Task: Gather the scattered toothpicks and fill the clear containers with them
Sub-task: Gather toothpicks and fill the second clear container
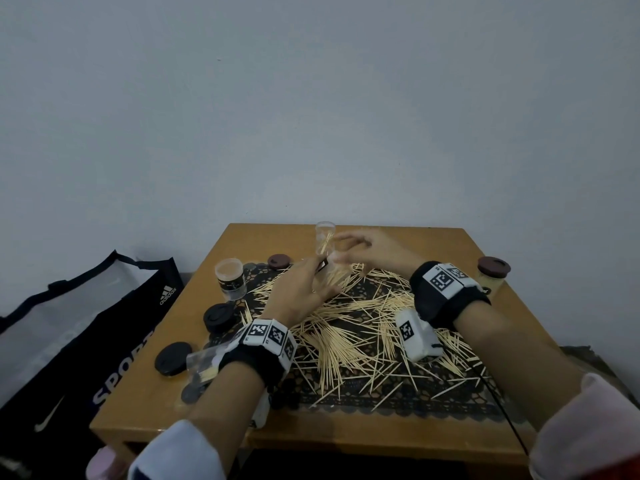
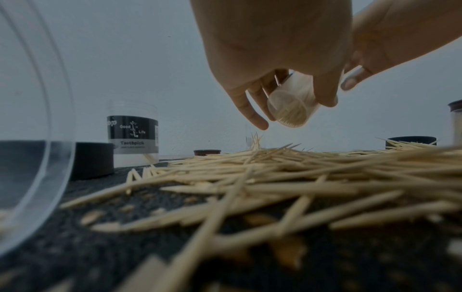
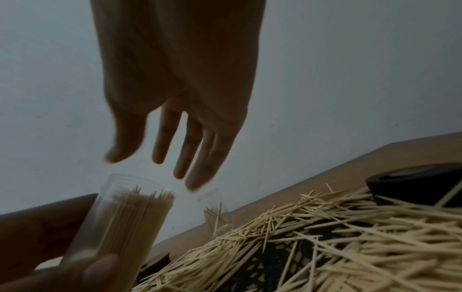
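Across the near half of the wooden bench (image 1: 491, 258), loose toothpicks (image 1: 349, 327) lie criss-crossed in a pale, shallow heap on a black lace mat (image 1: 381, 396), thin and pointed at the ends. Two black lids (image 1: 173, 358) rest off the mat's left edge, close to the bench's left rim. Above the heap's far side, the left hand (image 1: 298, 292) grips a clear container (image 3: 125, 219) packed almost full with upright toothpicks, tilted a little. Just over its mouth the right hand (image 3: 175, 110) hovers with fingers (image 3: 192, 150) loosely spread and straight, holding nothing. To the left stands a labelled jar (image 1: 231, 277), open-topped. Further back, an open clear cup (image 1: 325, 239) with a few toothpicks stands near the far edge, a brown lid (image 1: 278, 261) beside it. At the far right edge stands a capped, filled jar (image 1: 491, 275). Bare wood shows along the right side and far corners.
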Demonstrator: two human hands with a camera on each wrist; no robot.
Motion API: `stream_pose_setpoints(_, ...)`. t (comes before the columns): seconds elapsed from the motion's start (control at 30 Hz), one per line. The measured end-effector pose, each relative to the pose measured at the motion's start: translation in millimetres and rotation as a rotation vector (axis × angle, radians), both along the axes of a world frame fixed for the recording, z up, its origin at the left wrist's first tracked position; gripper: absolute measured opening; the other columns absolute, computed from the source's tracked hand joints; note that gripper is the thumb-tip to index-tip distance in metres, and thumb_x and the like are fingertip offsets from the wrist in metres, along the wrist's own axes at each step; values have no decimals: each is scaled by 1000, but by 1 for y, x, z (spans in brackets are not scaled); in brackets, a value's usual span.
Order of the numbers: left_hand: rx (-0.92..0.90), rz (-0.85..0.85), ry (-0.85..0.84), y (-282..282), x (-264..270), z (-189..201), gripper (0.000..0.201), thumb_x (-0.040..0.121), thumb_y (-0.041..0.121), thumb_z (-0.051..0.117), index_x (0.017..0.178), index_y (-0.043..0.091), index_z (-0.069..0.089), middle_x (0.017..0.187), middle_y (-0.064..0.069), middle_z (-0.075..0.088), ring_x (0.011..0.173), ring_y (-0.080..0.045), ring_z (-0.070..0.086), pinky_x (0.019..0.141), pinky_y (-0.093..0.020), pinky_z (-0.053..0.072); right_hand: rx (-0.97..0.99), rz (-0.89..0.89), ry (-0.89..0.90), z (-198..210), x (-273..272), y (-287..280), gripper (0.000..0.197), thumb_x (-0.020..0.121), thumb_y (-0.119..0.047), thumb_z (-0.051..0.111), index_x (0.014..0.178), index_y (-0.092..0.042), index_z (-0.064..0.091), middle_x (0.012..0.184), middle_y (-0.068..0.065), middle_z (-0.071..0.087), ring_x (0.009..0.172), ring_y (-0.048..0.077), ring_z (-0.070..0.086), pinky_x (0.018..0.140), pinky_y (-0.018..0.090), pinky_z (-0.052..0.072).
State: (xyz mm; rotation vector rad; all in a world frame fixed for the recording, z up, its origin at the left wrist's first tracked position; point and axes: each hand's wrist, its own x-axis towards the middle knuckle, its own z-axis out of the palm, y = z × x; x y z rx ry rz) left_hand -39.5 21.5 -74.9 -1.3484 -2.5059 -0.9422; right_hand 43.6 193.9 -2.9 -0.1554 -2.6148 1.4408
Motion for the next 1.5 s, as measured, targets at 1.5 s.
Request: stream_pose_setpoints(1.5, -169, 117, 117, 0, -9, -5, 61, 82, 45, 71, 133, 18, 49, 121, -1, 61, 108, -21, 56, 89, -38, 45, 663, 5, -288, -50, 13, -1, 32, 75, -9, 80, 105, -5, 72, 98, 6, 72, 92, 16, 66, 81, 25, 52)
